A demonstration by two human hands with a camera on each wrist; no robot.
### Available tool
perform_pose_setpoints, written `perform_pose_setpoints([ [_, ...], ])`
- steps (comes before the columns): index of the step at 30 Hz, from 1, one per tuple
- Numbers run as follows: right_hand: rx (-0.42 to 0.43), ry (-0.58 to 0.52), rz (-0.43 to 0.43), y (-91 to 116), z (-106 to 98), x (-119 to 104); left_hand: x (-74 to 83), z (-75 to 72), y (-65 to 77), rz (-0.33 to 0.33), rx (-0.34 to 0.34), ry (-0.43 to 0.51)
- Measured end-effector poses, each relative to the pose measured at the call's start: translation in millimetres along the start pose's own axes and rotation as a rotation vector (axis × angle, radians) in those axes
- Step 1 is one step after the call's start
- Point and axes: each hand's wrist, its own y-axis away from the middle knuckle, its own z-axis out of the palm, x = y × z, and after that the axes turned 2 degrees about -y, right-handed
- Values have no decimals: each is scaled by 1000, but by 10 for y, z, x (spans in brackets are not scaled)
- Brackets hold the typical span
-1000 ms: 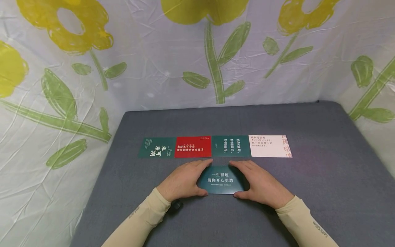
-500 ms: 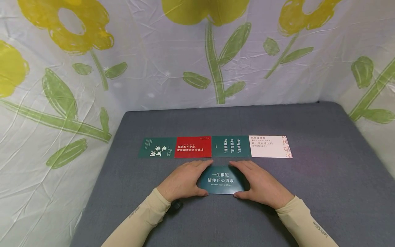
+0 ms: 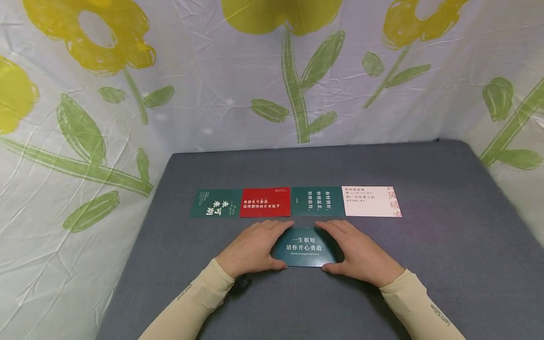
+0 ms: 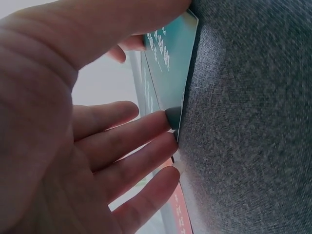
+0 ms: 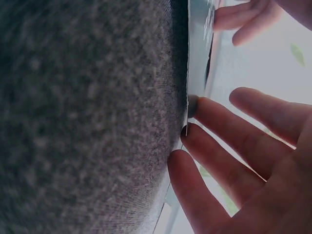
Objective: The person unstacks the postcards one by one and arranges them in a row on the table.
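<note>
A dark green card with white lettering lies near the middle of the table, between both hands. At its left side is my left hand, thumb by the near edge and index finger by the far corner. My right hand mirrors this on the right side. In the left wrist view, spread, fairly straight fingers reach the edge of the card. Fingertips of the right hand touch the card's side in the right wrist view. Neither palm covers the card.
Beyond the hands, a row of cards lies side by side: a green card, a red card, another green card and a white card. They rest on a grey cloth-covered table. A flower-printed curtain stands behind.
</note>
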Motion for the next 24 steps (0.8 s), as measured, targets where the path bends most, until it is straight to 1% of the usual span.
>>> perform_pose_setpoints([
  [7, -9, -5, 29, 63, -57, 49, 39, 21, -76, 38, 12, -20],
  [11, -10, -2, 36, 104, -106, 89, 98, 22, -122, 54, 8, -25],
  [14, -16, 3, 50, 135, -165, 132, 155, 21, -187, 67, 9, -37],
  [19, -41, 11, 76, 173, -292, 244, 277, -2, -345, 72, 15, -51],
  [22, -41, 17, 94, 211, -382, 336, 367, -8, -483, 78, 11, -59],
  [24, -31, 24, 106, 253, -452, 411, 441, -8, -599, 84, 6, -66],
])
